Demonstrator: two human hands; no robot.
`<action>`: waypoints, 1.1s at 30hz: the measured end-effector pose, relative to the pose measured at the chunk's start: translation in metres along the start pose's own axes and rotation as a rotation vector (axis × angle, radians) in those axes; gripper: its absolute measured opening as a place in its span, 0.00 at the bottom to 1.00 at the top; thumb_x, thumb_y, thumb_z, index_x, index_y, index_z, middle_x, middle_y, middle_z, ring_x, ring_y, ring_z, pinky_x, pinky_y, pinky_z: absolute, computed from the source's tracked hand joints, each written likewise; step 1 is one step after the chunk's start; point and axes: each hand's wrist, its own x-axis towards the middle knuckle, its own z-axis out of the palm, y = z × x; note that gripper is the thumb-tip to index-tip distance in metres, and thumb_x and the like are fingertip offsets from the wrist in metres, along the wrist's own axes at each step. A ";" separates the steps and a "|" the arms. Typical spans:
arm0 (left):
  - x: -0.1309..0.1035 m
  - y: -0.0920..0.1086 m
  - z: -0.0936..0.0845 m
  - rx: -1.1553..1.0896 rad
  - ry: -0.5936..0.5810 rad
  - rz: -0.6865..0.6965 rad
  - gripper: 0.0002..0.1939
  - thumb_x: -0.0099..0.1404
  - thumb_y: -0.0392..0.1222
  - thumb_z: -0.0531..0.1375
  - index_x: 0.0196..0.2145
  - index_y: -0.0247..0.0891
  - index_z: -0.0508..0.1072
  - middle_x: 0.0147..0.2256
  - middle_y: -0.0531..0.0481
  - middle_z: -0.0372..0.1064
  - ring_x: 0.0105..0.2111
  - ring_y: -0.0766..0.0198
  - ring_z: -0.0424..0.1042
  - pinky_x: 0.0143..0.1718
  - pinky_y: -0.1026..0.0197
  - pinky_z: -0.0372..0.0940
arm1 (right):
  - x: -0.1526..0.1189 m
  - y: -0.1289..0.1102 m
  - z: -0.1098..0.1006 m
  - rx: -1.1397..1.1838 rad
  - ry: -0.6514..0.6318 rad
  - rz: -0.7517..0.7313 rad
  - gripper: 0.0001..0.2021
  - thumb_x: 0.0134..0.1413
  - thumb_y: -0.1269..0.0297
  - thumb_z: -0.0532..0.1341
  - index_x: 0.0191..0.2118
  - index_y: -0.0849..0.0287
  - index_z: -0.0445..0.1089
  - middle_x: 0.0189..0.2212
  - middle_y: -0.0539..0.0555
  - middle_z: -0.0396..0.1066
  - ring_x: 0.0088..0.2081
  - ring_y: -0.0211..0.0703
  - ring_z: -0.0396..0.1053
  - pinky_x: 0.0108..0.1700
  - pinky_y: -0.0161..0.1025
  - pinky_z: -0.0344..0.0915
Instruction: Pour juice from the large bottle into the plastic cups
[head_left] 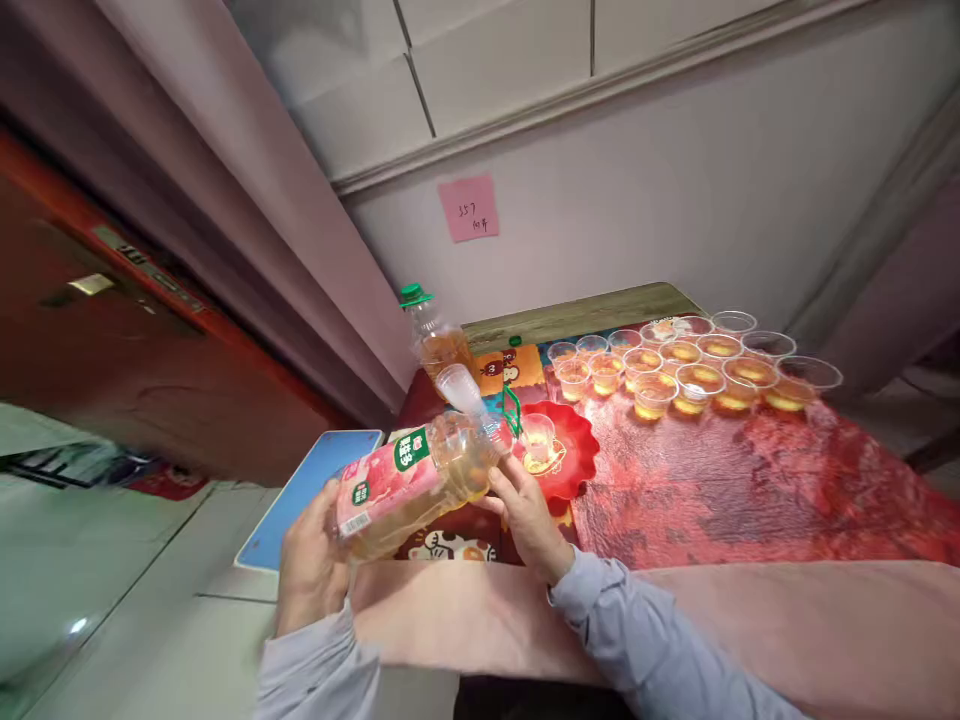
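A large clear juice bottle [401, 480] with a pink label lies tilted in my hands, its mouth pointing right. My left hand [311, 555] is wrapped round the base. My right hand [529, 515] grips the neck from below, and a green ring handle [511, 408] sticks up there. Just beyond the mouth, a clear plastic cup [538, 432] stands on a red scalloped plate [581, 445]. Behind the bottle, what looks like a stack of clear cups [461, 388] leans at a slant. Whether liquid is flowing cannot be made out.
Several clear cups [654, 395] holding amber liquid stand in rows on the red-covered table [675, 500]. A second bottle with a green cap [415, 294] stands at the back left, near the wall. A loose green cap [515, 341] lies by it. A blue board [300, 500] is at left.
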 end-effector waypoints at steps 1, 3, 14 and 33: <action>0.000 0.000 0.000 0.001 -0.016 0.004 0.06 0.68 0.37 0.65 0.38 0.34 0.83 0.34 0.50 0.84 0.30 0.63 0.80 0.37 0.61 0.79 | 0.000 0.000 0.000 0.003 -0.001 0.000 0.33 0.60 0.42 0.73 0.66 0.49 0.74 0.65 0.56 0.76 0.64 0.57 0.75 0.58 0.52 0.80; 0.000 0.000 0.000 0.003 -0.033 0.011 0.06 0.66 0.38 0.65 0.38 0.34 0.83 0.35 0.49 0.84 0.31 0.61 0.81 0.37 0.59 0.79 | 0.000 -0.001 0.001 0.006 -0.004 -0.002 0.33 0.60 0.43 0.73 0.66 0.48 0.74 0.65 0.56 0.76 0.63 0.57 0.76 0.58 0.52 0.80; -0.006 0.009 0.005 0.071 0.037 0.036 0.04 0.60 0.37 0.69 0.34 0.35 0.82 0.27 0.53 0.80 0.22 0.65 0.73 0.18 0.65 0.67 | 0.003 0.003 -0.002 0.017 0.000 -0.014 0.31 0.59 0.42 0.73 0.65 0.47 0.75 0.70 0.55 0.71 0.64 0.58 0.75 0.56 0.51 0.80; -0.005 0.012 0.003 0.135 0.017 0.056 0.12 0.53 0.41 0.72 0.36 0.36 0.82 0.27 0.53 0.80 0.22 0.64 0.73 0.19 0.64 0.68 | 0.001 0.002 -0.003 0.005 0.005 0.001 0.32 0.59 0.41 0.73 0.64 0.49 0.75 0.66 0.57 0.74 0.64 0.57 0.74 0.56 0.50 0.79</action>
